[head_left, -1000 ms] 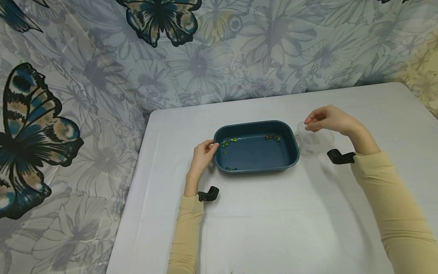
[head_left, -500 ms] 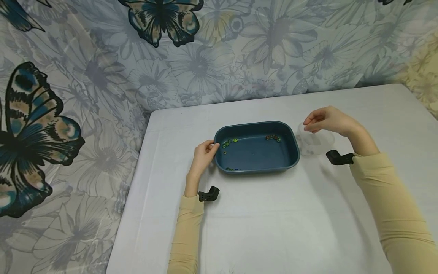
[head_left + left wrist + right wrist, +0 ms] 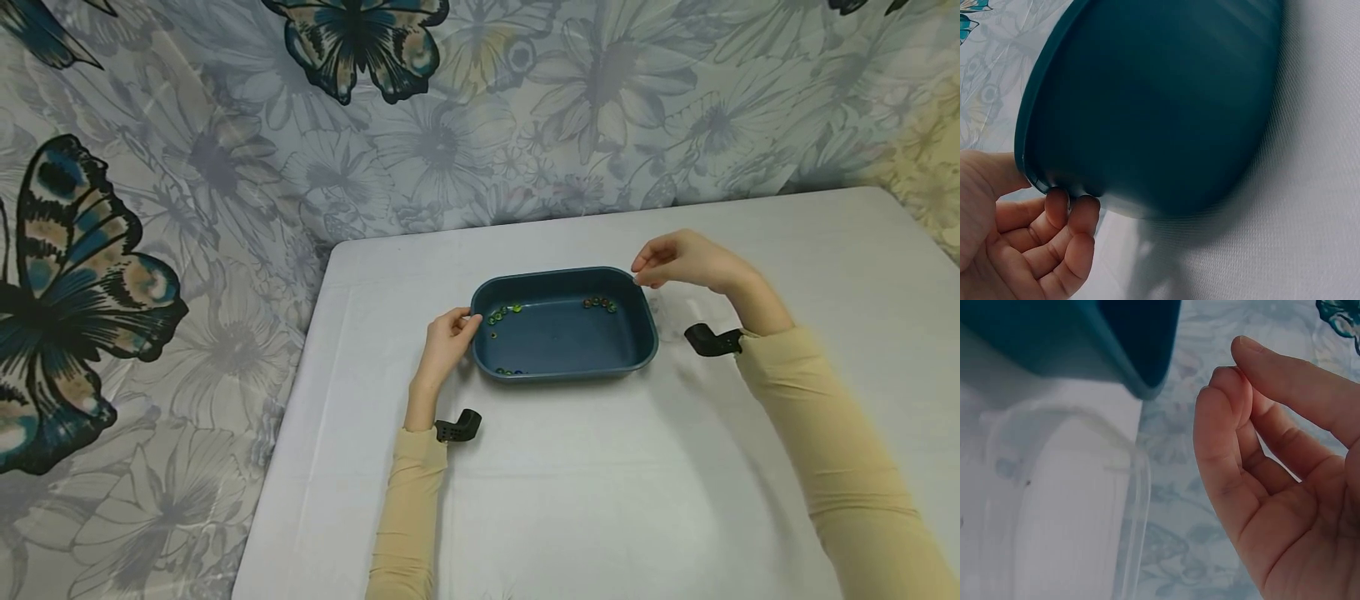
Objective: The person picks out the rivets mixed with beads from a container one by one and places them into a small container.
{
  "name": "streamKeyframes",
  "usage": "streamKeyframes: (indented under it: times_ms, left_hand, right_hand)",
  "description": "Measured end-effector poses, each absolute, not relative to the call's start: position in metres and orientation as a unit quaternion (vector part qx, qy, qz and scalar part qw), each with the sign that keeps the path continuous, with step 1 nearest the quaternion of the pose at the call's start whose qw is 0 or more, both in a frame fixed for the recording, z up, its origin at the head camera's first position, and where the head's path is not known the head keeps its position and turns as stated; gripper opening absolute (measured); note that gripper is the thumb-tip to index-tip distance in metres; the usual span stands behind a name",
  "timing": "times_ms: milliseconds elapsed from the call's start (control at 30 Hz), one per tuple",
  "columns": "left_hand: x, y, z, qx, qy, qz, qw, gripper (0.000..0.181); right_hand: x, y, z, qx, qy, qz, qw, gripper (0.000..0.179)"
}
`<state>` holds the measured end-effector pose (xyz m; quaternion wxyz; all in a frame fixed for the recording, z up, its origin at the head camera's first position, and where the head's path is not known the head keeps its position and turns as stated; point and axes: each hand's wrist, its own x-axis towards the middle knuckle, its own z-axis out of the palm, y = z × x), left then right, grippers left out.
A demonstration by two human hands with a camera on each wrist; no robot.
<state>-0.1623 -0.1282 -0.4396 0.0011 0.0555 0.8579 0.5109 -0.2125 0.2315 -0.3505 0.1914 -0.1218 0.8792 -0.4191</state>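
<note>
My left hand (image 3: 447,335) pinches the left end of a dark teal plastic tub (image 3: 562,342). In the left wrist view its thumb goes over the rim and its curled fingertips (image 3: 1083,215) press the outer wall. Several small glass marbles (image 3: 504,314) lie inside along the tub's left side, with more marbles (image 3: 600,303) at its far right. Over the far right corner is my right hand (image 3: 686,265). Its curled fingers (image 3: 1216,437) meet the thumb, and no object shows between them; the fingertips' inner side is hidden. Beside the hand stands a clear plastic container (image 3: 1138,506), apart from it.
A white-covered table (image 3: 570,483) carries the tub and the clear container, which stands against the tub's right side. Behind and left of the table hangs a floral curtain (image 3: 435,150) with butterflies. A black wrist camera (image 3: 459,426) sits on each wrist.
My right hand has moved left from above the clear container to the tub's far right corner. My left hand keeps its hold, and the marbles lie as before.
</note>
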Motion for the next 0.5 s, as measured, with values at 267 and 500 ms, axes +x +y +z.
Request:
streamKeyframes:
  times_ms: [267, 500]
  left_hand:
    - [-0.163, -0.128, -0.438, 0.053, 0.862, 0.504, 0.000, 0.033]
    - [-0.162, -0.128, -0.438, 0.054, 0.861, 0.505, 0.003, 0.033]
  right_hand:
    - [-0.219, 0.207, -0.354, -0.148, 0.863, -0.435, 0.211, 0.025]
    - [-0.223, 0.190, -0.356, -0.171, 0.855, -0.436, 0.221, 0.022]
